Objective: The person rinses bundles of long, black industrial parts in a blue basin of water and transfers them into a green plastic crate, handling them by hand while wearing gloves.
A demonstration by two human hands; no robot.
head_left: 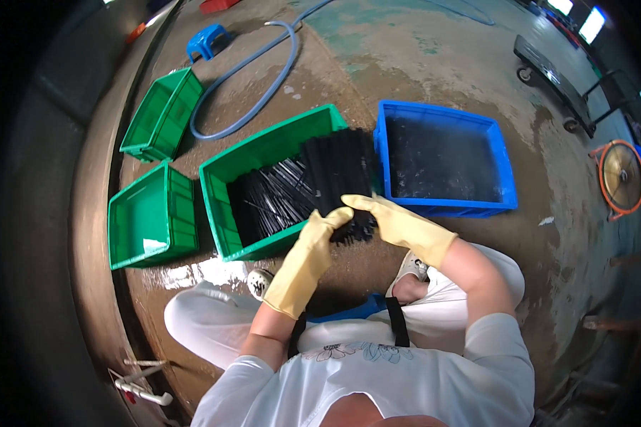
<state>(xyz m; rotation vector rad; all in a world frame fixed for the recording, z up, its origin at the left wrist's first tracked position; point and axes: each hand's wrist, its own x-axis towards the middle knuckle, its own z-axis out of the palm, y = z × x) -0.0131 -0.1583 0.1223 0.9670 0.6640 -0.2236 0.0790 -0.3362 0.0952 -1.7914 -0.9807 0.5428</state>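
Observation:
Both my hands wear pale yellow rubber gloves. They hold a thick bundle of long, thin black rods or tubes (338, 167) above the right end of a green crate (263, 140). My left hand (323, 226) is closed round the bundle's near left side. My right hand (388, 212) grips its near right side, with the fingers partly hidden behind the rods. More loose black rods (281, 198) lie in the green crate, pointing various ways. Just right of the bundle stands a blue crate (445, 208) with dark, cloudy liquid in it.
Two smaller green crates (182, 213) (165, 114) stand to the left. A blue hose (288, 67) curves over the wet floor behind, near a blue stool (205, 41). Off to the right are a wheeled cart (552, 78) and an orange-rimmed fan (622, 178).

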